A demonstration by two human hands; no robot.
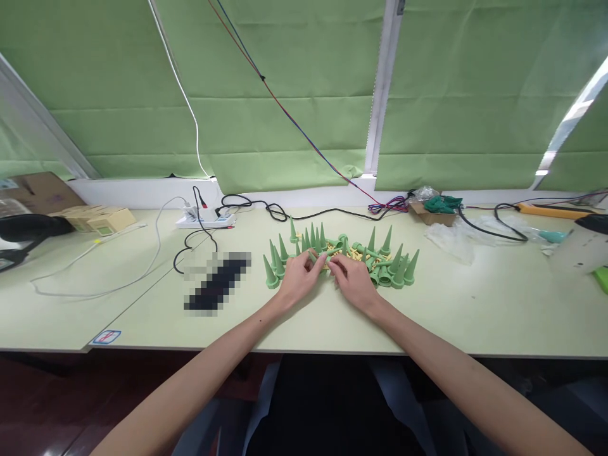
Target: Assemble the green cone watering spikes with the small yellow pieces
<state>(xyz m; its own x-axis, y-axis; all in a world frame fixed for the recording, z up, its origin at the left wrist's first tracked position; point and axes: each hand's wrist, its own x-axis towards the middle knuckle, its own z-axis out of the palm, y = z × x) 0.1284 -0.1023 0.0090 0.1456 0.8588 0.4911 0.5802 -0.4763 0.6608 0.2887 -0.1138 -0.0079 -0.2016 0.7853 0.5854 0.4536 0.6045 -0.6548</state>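
Several green cones with round bases stand on the pale table, some at the left (270,273) and some at the right (411,268). Other cones lie on their sides between them, around a pile of small yellow pieces (350,252). My left hand (300,276) is closed on a green cone (312,257) near the middle, its thumb and fingertips together. Close beside it on the right, my right hand (355,281) has bent fingers pressed together near the same spot. What its fingertips hold is too small to make out.
A power strip (209,220) with cables lies at the back left of the table (294,329). Yellowish boxes (111,221) are farther left. At the back right are a small cardboard box (432,215), green cloth (443,204), clear plastic (451,239) and a black cable.
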